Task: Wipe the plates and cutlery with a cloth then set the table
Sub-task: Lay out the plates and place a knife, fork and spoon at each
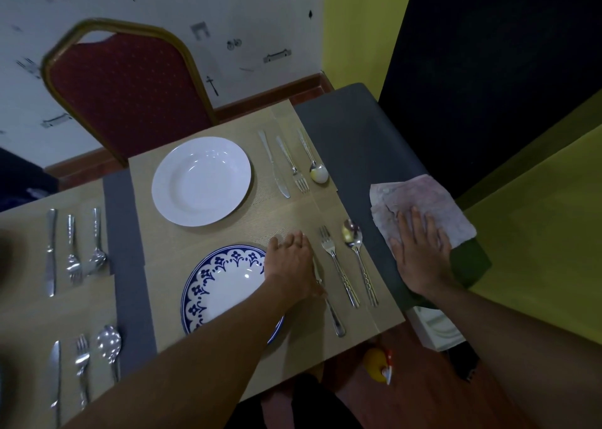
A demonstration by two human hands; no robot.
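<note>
Your right hand (420,252) lies palm down with fingers spread and straight, pressing on the cloth (423,200), a pale, pinkish-white, crumpled sheet of roughly square outline that rests on the matte dark grey table (358,135) near its right edge. Your left hand (291,265) is also flat, fingers straight and close together and the thumb set apart. It rests over the upper part of a table knife (335,318), of which only the polished metal handle shows. This knife lies on a beige woven placemat (293,210) with a fine ribbed texture, just beside the round blue-patterned plate (224,285), a glossy white piece with a dark blue floral rim, partly covered by your forearm. To the right of the knife and parallel to it lie a fork (338,265) and a spoon (358,259), both of shiny steel with embossed handles, apart from each other. Across the mat sits a plain white plate (201,181), round, deep-welled and glossy, with a far knife (275,164), far fork (293,164) and far spoon (312,161) in a row beside it. On the left mats two further sets of steel cutlery (72,249) lie in rows, blurred at the frame edge. Behind the table stands a chair (130,80) with red dotted upholstery and a rounded gold-coloured frame.
</note>
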